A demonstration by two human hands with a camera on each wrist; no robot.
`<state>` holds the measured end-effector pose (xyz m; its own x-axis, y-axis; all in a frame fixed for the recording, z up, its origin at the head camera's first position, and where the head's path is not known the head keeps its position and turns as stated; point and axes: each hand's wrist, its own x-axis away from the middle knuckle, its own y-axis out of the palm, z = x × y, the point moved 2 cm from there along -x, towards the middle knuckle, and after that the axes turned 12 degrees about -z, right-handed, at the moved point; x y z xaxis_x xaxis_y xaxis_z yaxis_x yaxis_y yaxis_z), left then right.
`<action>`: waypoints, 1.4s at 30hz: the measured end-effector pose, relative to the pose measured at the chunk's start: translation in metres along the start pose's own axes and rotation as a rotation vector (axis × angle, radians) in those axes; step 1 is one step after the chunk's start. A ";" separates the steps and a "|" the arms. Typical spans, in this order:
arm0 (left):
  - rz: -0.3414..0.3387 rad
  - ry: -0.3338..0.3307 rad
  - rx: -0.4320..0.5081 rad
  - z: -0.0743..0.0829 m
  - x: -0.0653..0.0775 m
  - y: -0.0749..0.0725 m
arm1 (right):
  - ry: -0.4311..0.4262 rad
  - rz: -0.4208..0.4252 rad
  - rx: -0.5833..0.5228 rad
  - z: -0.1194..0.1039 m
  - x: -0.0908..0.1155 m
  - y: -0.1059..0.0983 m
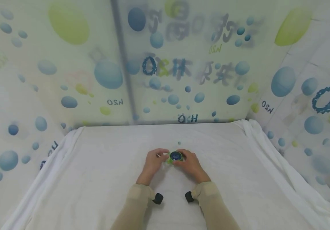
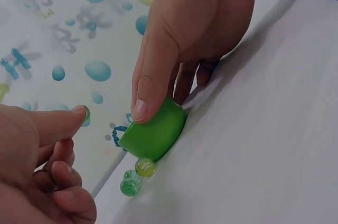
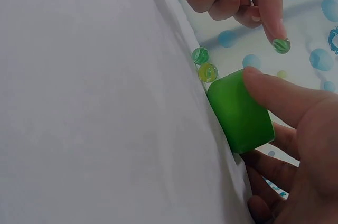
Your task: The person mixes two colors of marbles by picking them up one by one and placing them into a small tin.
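My right hand (image 1: 192,163) grips a small green cup (image 3: 240,113) that stands on the white cloth, thumb on one side and fingers round the other. The cup's inside looks dark from above, and its contents are hard to make out. Left of the cup, my left hand (image 1: 154,161) pinches a green swirled marble (image 3: 281,46) between thumb and forefinger, raised off the cloth and apart from the cup. Close to the cup's base lie a yellow-green marble (image 2: 145,167) and green marbles (image 2: 129,187). Beyond the cup is a small round bluish-green thing (image 1: 179,143).
White cloth (image 1: 110,191) covers the table, bunched into folds (image 1: 268,159) along its sides. Light curtains (image 1: 165,89) printed with blue and green dots enclose the back and both sides. A black device (image 1: 157,198) sits at each wrist.
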<state>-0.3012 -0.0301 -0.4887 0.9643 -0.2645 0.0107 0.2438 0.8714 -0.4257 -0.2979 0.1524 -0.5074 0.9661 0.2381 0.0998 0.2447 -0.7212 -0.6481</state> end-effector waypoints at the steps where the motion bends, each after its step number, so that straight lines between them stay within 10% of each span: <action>1: 0.002 -0.001 0.008 0.000 0.000 0.000 | -0.001 0.000 0.001 0.000 0.000 0.000; 42: 0.025 0.015 0.017 0.007 0.001 0.001 | 0.018 0.001 0.002 0.000 -0.001 0.000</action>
<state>-0.2992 -0.0265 -0.4831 0.9685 -0.2485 -0.0134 0.2212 0.8846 -0.4106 -0.2991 0.1519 -0.5077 0.9677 0.2257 0.1125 0.2435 -0.7202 -0.6497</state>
